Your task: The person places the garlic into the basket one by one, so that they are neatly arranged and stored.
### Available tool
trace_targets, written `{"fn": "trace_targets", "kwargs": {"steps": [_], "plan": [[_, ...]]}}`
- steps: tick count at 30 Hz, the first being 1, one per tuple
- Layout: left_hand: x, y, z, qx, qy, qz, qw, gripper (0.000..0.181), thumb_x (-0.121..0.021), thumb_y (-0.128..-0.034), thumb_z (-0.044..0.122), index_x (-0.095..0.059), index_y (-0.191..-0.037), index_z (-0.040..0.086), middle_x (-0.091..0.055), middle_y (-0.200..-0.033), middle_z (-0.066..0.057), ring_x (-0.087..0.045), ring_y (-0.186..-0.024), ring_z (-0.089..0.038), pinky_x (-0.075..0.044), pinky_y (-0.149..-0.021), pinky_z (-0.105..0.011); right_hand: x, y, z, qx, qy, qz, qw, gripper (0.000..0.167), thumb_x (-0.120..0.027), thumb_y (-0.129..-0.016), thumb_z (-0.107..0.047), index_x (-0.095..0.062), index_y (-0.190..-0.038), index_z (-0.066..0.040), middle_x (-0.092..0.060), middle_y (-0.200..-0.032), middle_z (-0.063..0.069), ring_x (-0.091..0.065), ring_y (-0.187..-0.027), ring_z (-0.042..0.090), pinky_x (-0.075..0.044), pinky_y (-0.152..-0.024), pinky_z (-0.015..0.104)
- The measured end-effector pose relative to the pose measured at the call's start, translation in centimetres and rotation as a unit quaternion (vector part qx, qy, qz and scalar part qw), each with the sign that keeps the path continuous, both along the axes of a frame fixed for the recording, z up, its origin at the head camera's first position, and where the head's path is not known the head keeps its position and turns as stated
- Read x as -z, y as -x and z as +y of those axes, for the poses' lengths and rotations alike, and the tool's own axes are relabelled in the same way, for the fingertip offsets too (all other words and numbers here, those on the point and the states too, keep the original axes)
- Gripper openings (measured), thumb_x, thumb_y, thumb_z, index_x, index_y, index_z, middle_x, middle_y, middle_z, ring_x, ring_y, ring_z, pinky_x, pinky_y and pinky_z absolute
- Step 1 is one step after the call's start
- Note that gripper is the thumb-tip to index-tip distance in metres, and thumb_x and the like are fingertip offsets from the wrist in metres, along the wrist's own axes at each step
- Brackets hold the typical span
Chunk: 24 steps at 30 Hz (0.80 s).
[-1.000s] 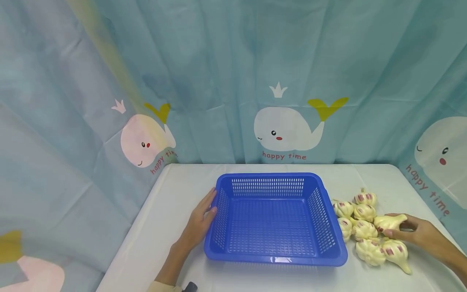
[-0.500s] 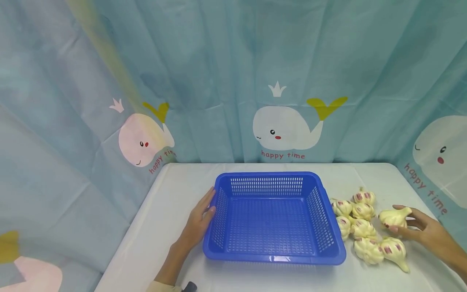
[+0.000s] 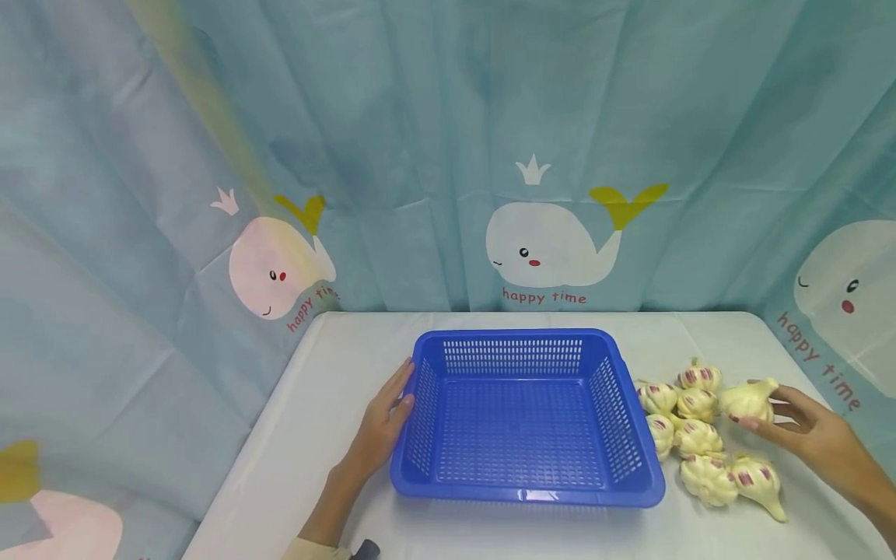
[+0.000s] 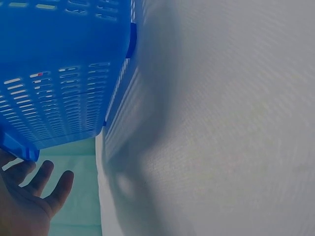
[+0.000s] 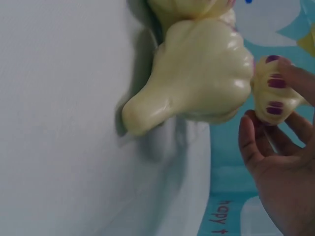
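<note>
On the white table sits a blue plastic basket (image 3: 521, 435) with slotted walls. My left hand (image 3: 381, 424) rests against its left rim, fingers extended; in the left wrist view, the fingertips of that hand (image 4: 29, 196) touch the rim's corner from outside. My right hand (image 3: 815, 432) holds a garlic bulb (image 3: 746, 402) between thumb and fingers, its stem pointing to the back right. In the right wrist view, purple patches show on the held garlic bulb (image 5: 275, 91). Several more garlic bulbs (image 3: 698, 440) lie clustered between the basket and my right hand.
Along the back and sides of the table (image 3: 357, 350) hangs a blue-green curtain (image 3: 434, 155) printed with whales. The nearest garlic bulb (image 3: 758, 482) lies with its stem toward the front right. A dark object (image 3: 367, 550) shows beside the left sleeve.
My right hand has drawn the garlic bulb away from the cluster, first rightward, then toward the back and slightly left. The left hand and basket stay put.
</note>
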<state>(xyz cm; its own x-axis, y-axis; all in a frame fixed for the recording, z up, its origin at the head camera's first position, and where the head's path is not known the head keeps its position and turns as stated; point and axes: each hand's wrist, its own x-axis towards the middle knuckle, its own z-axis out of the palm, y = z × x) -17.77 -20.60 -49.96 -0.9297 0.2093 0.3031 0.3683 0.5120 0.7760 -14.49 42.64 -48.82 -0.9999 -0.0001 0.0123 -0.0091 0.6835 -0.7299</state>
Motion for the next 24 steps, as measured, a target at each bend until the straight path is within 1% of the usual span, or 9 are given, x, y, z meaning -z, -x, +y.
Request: {"fn": "trace_targets", "kwargs": {"steps": [2,4,7,9,12,14,16,20,24], "plan": [[0.0,0.0,0.0,0.001,0.0,0.001,1.0,0.057,-0.045,-0.1138,0.025,-0.033,-0.167,0.011,-0.03,-0.175,-0.005,-0.03,-0.16,-0.031,-0.043,-0.119,-0.061,-0.5,0.0,-0.6,-0.001,-0.004,0.014,0.9999,0.074,-0.074,-0.102,-0.031,-0.038,-0.161,-0.005,-0.05,-0.134,-0.002,-0.05,-0.095,-0.023,-0.051,-0.068,0.01],[0.0,0.0,0.1,0.002,0.001,0.001,1.0,0.057,-0.045,-0.1138,0.024,-0.032,-0.167,0.011,-0.03,-0.175,-0.006,-0.03,-0.16,-0.032,-0.042,-0.119,-0.061,-1.0,0.0,-1.3,0.002,-0.009,0.018,0.9998,0.077,-0.074,-0.102,-0.032,-0.036,-0.161,0.0,-0.05,-0.141,0.013,-0.05,-0.093,-0.023,-0.05,-0.066,0.011],[0.0,0.0,0.0,0.002,0.0,-0.001,1.0,0.056,-0.045,-0.1139,0.024,-0.033,-0.167,0.011,-0.03,-0.175,-0.006,-0.03,-0.16,-0.031,-0.042,-0.12,-0.06,-1.6,0.0,-2.2,0.008,-0.016,0.012,0.9998,0.084,-0.074,-0.102,-0.034,-0.031,-0.16,0.008,-0.043,-0.147,0.035,-0.047,-0.09,-0.025,-0.048,-0.064,0.01],[-0.1,0.0,0.0,0.001,-0.002,-0.003,1.0,0.056,-0.045,-0.1138,0.024,-0.033,-0.167,0.011,-0.03,-0.175,-0.006,-0.03,-0.16,-0.031,-0.042,-0.12,-0.06,-2.0,0.1,-2.8,0.005,-0.014,0.011,0.9998,0.085,-0.074,-0.102,-0.034,-0.03,-0.16,0.01,-0.044,-0.147,0.036,-0.049,-0.089,-0.024,-0.046,-0.064,0.009],[0.0,-0.1,0.0,-0.001,-0.005,-0.004,1.0,0.056,-0.045,-0.1138,0.025,-0.034,-0.167,0.011,-0.031,-0.174,-0.007,-0.03,-0.16,-0.031,-0.042,-0.12,-0.061,-2.4,0.0,-3.7,-0.005,-0.008,0.025,0.9997,0.081,-0.075,-0.102,-0.03,-0.033,-0.16,0.008,-0.056,-0.137,0.012,-0.056,-0.089,-0.018,-0.047,-0.065,0.01],[0.0,-0.2,-0.1,-0.001,-0.007,-0.004,1.0,0.056,-0.045,-0.1138,0.025,-0.035,-0.166,0.01,-0.031,-0.174,-0.008,-0.03,-0.16,-0.031,-0.042,-0.12,-0.061,-2.7,0.0,-4.2,-0.014,-0.003,0.04,0.9991,0.077,-0.075,-0.101,-0.027,-0.036,-0.159,0.006,-0.055,-0.13,-0.01,-0.06,-0.091,-0.015,-0.049,-0.066,0.011],[0.1,-0.2,-0.1,0.0,-0.008,-0.003,1.0,0.056,-0.045,-0.1138,0.025,-0.035,-0.166,0.01,-0.031,-0.174,-0.008,-0.03,-0.16,-0.031,-0.042,-0.12,-0.061,-2.9,0.0,-4.7,-0.02,-0.001,0.053,0.9984,0.077,-0.075,-0.101,-0.026,-0.036,-0.16,0.005,-0.047,-0.127,-0.025,-0.059,-0.094,-0.016,-0.049,-0.067,0.01],[0.1,-0.1,-0.1,0.004,-0.011,0.004,0.9999,0.055,-0.044,-0.1142,0.025,-0.035,-0.166,0.01,-0.031,-0.174,-0.008,-0.03,-0.16,-0.032,-0.041,-0.12,-0.061,-3.5,0.2,-5.7,-0.032,0.008,0.091,0.9953,0.072,-0.076,-0.1,-0.022,-0.041,-0.159,0.002,-0.042,-0.134,-0.028,-0.05,-0.104,-0.02,-0.047,-0.074,0.003],[0.1,0.0,0.0,0.0,-0.014,0.001,0.9999,0.055,-0.044,-0.1143,0.027,-0.035,-0.167,0.011,-0.031,-0.174,-0.006,-0.029,-0.161,-0.03,-0.04,-0.122,-0.06,-4.1,0.6,-6.9,-0.05,0.028,0.129,0.99,0.065,-0.076,-0.1,-0.016,-0.047,-0.156,0.0,-0.044,-0.138,-0.024,-0.047,-0.114,-0.013,-0.044,-0.084,-0.003]]}}
